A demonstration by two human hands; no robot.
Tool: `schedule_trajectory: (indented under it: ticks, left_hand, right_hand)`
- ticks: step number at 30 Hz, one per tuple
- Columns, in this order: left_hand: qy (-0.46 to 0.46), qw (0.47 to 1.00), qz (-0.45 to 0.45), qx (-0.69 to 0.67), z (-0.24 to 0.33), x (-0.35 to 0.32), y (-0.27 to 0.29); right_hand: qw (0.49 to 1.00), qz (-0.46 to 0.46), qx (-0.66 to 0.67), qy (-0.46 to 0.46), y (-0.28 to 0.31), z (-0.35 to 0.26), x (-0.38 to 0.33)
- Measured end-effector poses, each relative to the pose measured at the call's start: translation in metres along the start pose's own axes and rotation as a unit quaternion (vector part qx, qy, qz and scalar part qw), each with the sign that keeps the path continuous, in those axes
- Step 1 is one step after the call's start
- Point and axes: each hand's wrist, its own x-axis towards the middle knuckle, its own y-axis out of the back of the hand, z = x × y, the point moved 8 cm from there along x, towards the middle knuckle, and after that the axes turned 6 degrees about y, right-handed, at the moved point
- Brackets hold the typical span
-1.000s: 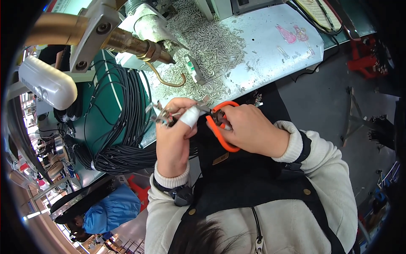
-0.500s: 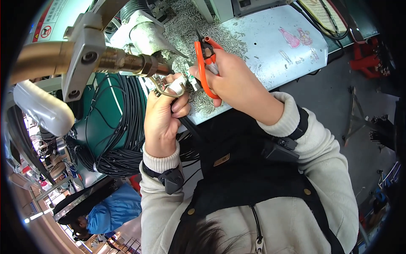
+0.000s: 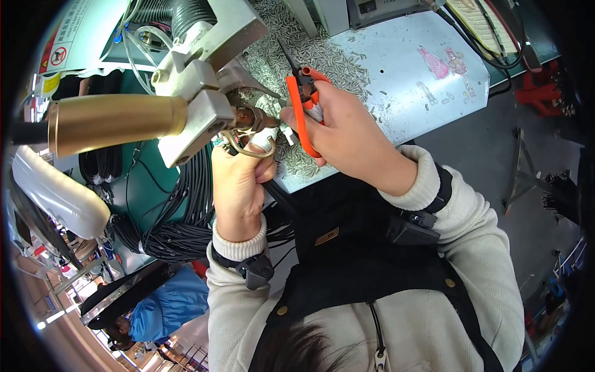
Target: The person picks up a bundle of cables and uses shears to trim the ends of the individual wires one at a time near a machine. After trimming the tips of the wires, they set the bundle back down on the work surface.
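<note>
My left hand (image 3: 238,183) is closed below the tip of a brass-coloured machine head (image 3: 118,124), which looks like a soldering iron in a metal clamp (image 3: 198,118). A black cable (image 3: 280,193) comes out under this hand, and a small white part (image 3: 265,137) shows at its fingertips, partly behind a curved thin tube (image 3: 248,150). My right hand (image 3: 353,127) grips orange-handled pliers (image 3: 299,115) against the palm, their dark pointed jaws directed away from me. Its thumb and fingertips sit close to the head's tip; whether they also pinch something small is hidden.
Many short metallic pieces (image 3: 322,59) lie heaped on the pale metal plate (image 3: 403,105). Coiled black cables (image 3: 180,229) rest on the green mat at left. A grey box (image 3: 378,9) stands at the back. A person in blue (image 3: 170,307) is at lower left.
The brass-coloured head and its clamp have moved right and toward me, so the tip is nearer my fingers. Both hands stay nearly in place, the pliers still in the right one.
</note>
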Motion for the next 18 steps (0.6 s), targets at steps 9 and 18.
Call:
schedule_trajectory:
  ticks: [9, 18]
  left_hand:
    - [0.003, 1.000, -0.003, -0.013, 0.001, -0.002, 0.000]
    - [-0.020, 0.999, -0.025, -0.002, -0.009, -0.039, -0.008]
  right_hand:
    - [1.000, -0.003, 0.015, 0.001, -0.001, -0.005, -0.003]
    - [0.999, 0.008, 0.045, 0.029, 0.013, -0.014, -0.030]
